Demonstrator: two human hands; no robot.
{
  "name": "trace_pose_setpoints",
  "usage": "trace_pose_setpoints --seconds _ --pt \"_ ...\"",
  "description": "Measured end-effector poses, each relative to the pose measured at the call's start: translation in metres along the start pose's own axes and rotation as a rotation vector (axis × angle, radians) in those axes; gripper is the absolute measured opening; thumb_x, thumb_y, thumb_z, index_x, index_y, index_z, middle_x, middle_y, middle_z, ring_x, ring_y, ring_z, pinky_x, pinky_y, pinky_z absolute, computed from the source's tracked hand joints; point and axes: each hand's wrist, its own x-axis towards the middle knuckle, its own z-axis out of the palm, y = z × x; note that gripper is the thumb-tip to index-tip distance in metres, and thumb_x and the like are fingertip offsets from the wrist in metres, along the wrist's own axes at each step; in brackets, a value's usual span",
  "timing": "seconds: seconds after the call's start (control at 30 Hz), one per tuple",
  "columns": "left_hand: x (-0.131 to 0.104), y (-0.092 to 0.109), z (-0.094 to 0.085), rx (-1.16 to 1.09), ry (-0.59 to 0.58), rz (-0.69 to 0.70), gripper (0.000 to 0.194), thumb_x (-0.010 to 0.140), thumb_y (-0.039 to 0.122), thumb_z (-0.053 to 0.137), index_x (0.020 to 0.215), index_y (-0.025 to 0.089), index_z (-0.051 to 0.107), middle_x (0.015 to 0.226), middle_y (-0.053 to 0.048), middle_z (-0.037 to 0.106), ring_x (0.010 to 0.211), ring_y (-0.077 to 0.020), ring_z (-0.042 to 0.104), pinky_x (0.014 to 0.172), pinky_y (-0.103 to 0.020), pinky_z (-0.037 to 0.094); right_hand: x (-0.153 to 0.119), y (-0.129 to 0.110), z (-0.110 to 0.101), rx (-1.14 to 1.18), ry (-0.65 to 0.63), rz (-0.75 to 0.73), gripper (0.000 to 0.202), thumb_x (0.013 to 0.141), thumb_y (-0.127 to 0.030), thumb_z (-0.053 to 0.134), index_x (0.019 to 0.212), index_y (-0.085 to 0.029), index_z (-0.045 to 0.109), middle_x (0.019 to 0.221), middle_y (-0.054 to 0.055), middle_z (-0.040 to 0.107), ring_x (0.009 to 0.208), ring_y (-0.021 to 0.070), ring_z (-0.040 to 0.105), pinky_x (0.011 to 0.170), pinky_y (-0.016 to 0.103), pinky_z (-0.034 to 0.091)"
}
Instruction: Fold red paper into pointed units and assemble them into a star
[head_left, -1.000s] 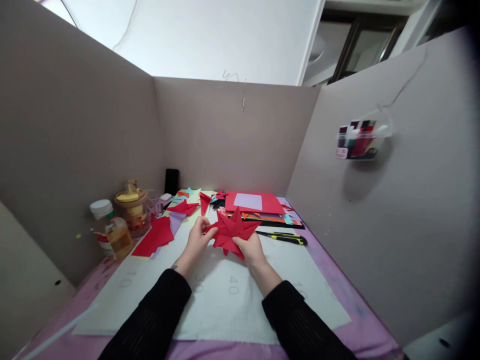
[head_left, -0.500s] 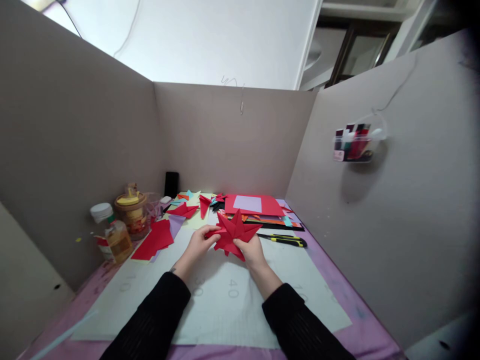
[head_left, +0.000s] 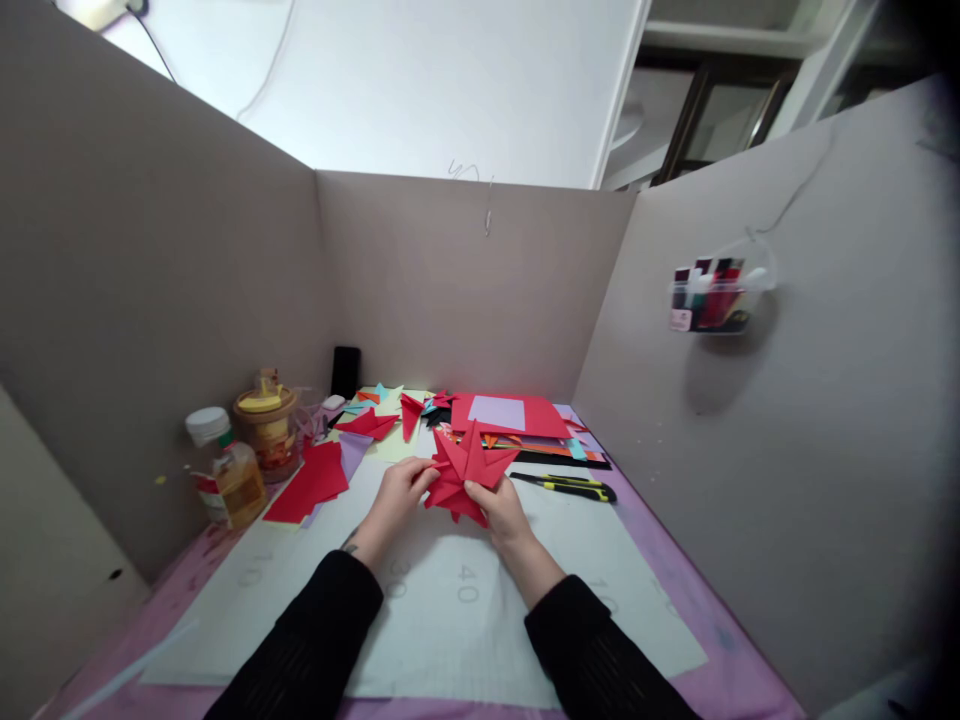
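Observation:
A red folded-paper star [head_left: 469, 468] with several pointed arms is held up over the white mat [head_left: 450, 640]. My left hand [head_left: 403, 492] is closed, its thumb and fingertips pinching a point on the star's left side. On the right side, my right hand [head_left: 504, 508] grips the star with the thumb on its front face; the other fingers are mostly hidden behind the paper. Just right of the star lies a yellow-and-black utility knife [head_left: 577, 488]. Other folded red pieces [head_left: 369, 425] rest behind my left hand.
Red paper sheets [head_left: 311, 485] lie at left, beside a glue bottle [head_left: 236, 480] and a lidded tub [head_left: 266, 430]. A stack of coloured paper [head_left: 540, 410] sits at the back. Grey panels [head_left: 472, 290] enclose the table. A plastic box [head_left: 709, 300] hangs on the right panel.
The star has shifted slightly left and turned a little. My left fingers have drawn back toward its left edge, while my right hand keeps its hold. The whole view has tilted slightly.

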Motion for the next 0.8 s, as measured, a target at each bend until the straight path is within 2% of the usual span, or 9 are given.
trace_pose_setpoints --seconds 0.13,0.23,0.4,0.57,0.8 --pt "-0.0005 0.0001 0.0007 0.009 -0.005 -0.002 0.021 0.083 0.035 0.056 0.086 0.02 0.07 0.084 -0.005 0.07 0.077 -0.0202 0.062 0.073 -0.031 0.047 -0.0005 -0.0005 0.0012 0.08 -0.016 0.07 0.047 0.064 -0.038 0.079 0.104 -0.015 0.066 0.104 0.011 0.072 0.095 0.0313 0.068 0.088 0.046 0.052" --pt "-0.0018 -0.0002 0.0034 0.002 0.004 -0.031 0.021 0.085 0.035 0.054 0.094 0.019 0.064 0.079 -0.002 0.067 0.072 -0.0181 0.061 0.07 -0.029 0.047 0.0009 0.002 0.0006 0.087 0.04 0.064 0.047 0.067 -0.043 0.076 0.103 -0.014 0.067 0.103 0.011 0.073 0.094 0.0307 0.068 0.089 0.046 0.052" --pt "-0.0016 -0.0007 0.0058 0.029 0.002 -0.052 0.019 0.085 0.036 0.051 0.083 0.019 0.058 0.069 0.001 0.061 0.06 -0.0146 0.055 0.06 -0.025 0.045 0.0021 0.0061 -0.0011 0.045 0.073 0.044 0.04 0.065 -0.036 0.079 0.096 -0.012 0.071 0.1 0.011 0.074 0.093 0.0296 0.069 0.089 0.044 0.052" --pt "-0.0002 -0.0026 0.0061 0.144 -0.001 -0.034 0.019 0.087 0.033 0.047 0.077 0.02 0.056 0.075 -0.001 0.06 0.069 -0.0173 0.056 0.067 -0.028 0.043 0.0007 0.005 0.0 -0.011 0.107 0.048 0.038 0.065 -0.036 0.08 0.093 -0.012 0.073 0.095 0.011 0.075 0.087 0.0293 0.07 0.084 0.043 0.054" --pt "-0.0048 -0.0016 0.0093 0.302 -0.018 -0.017 0.026 0.092 0.033 0.037 0.08 0.022 0.057 0.082 -0.004 0.061 0.079 -0.0203 0.056 0.073 -0.03 0.04 0.0011 0.007 -0.0006 -0.046 0.132 0.044 0.04 0.065 -0.037 0.079 0.094 -0.01 0.072 0.096 0.012 0.074 0.088 0.0298 0.07 0.082 0.041 0.054"
